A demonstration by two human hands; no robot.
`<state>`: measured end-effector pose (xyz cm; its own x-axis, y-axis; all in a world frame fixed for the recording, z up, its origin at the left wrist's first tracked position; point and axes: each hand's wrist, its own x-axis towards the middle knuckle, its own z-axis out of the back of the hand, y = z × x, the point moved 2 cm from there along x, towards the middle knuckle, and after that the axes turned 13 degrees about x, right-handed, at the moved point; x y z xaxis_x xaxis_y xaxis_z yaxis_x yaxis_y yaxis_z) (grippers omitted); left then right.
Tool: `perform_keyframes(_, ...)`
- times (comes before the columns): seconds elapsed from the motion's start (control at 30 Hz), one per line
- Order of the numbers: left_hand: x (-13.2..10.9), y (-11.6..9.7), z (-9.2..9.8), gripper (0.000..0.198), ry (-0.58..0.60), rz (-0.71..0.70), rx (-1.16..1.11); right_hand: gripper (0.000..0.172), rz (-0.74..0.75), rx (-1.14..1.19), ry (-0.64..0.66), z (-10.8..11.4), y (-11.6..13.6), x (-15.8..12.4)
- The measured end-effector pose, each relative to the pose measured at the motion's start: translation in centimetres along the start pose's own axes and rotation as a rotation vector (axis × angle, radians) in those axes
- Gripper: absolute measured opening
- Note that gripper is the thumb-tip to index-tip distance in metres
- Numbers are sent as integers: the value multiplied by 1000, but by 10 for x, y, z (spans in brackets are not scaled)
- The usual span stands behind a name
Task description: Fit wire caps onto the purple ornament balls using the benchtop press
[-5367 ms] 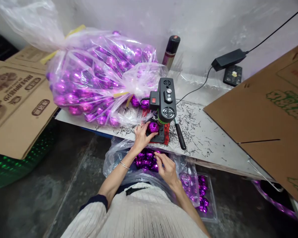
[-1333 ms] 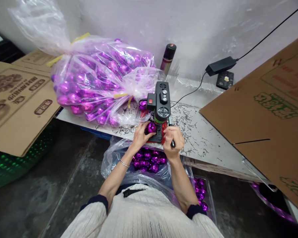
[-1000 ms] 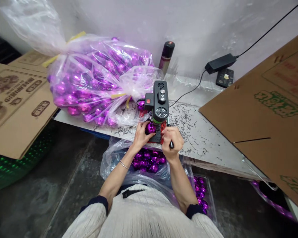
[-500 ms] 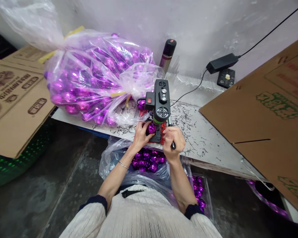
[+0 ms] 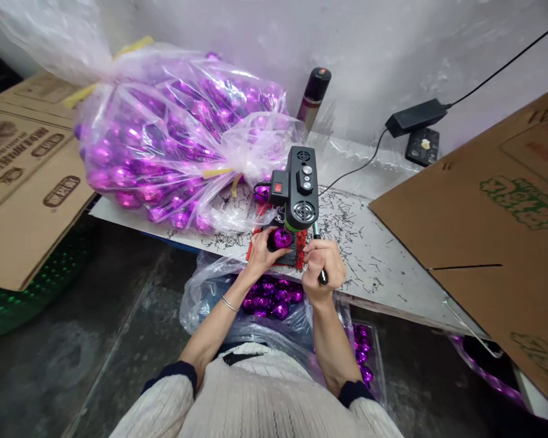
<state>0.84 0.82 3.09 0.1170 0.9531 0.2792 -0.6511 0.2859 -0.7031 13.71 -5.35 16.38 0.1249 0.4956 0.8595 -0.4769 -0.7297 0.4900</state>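
Note:
A small black bench machine (image 5: 300,188) with a red switch stands on the white table (image 5: 383,249). Under its head sits a shiny purple ball (image 5: 282,238) on a black and red base. My left hand (image 5: 260,254) is closed around that ball from the left. My right hand (image 5: 322,264) is wrapped around the machine's black lever handle, just right of the base. Below the table edge, between my arms, an open plastic bag (image 5: 219,292) holds several more purple balls.
A big tied plastic bag of purple balls (image 5: 173,140) fills the table's left. A spray can (image 5: 313,94) stands at the wall, a power adapter (image 5: 414,117) and cable to the right. Cardboard sheets (image 5: 493,207) lie right and left. Dark shavings litter the table.
Several seconds ago my right hand was down at the bag of balls; it has since taken the lever handle. Over the last second both hands keep their hold; the view shifted slightly.

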Motion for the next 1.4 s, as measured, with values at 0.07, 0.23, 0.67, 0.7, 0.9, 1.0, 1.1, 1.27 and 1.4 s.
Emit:
perform_keyframes(0.07, 1, 0, -1, 64, 11, -34, 32, 21, -8, 4, 2, 1, -1, -2)
perform_keyframes(0.23, 3, 2, -4, 66, 19, -84, 58, 23, -27, -9, 8, 2, -6, -13)
perform_keyframes(0.67, 2, 7, -4, 67, 10, -119, 41, 29, 39, -9, -84, -9, -28, -46)
perform_keyframes(0.7, 2, 7, -5, 67, 11, -117, 39, 30, 37, -11, -89, -9, -29, -47)
perform_keyframes(0.9, 1, 9, -6, 66, -21, -142, 18, 30, 28, 27, -98, -12, -32, -52)
perform_keyframes(1.0, 2, 9, -7, 66, -34, -150, 19, 29, 25, 15, -103, -13, -34, -55)
perform_keyframes(1.1, 1, 9, -8, 66, -46, -149, 22, 28, 41, 23, -82, -14, -38, -58)
perform_keyframes(1.27, 3, 10, -11, 66, -61, -151, 15, 27, 102, 7, -4, -13, -35, -51)
perform_keyframes(1.4, 4, 6, -6, 66, -75, -145, 4, 32, -32, 6, -90, -7, -16, -23)
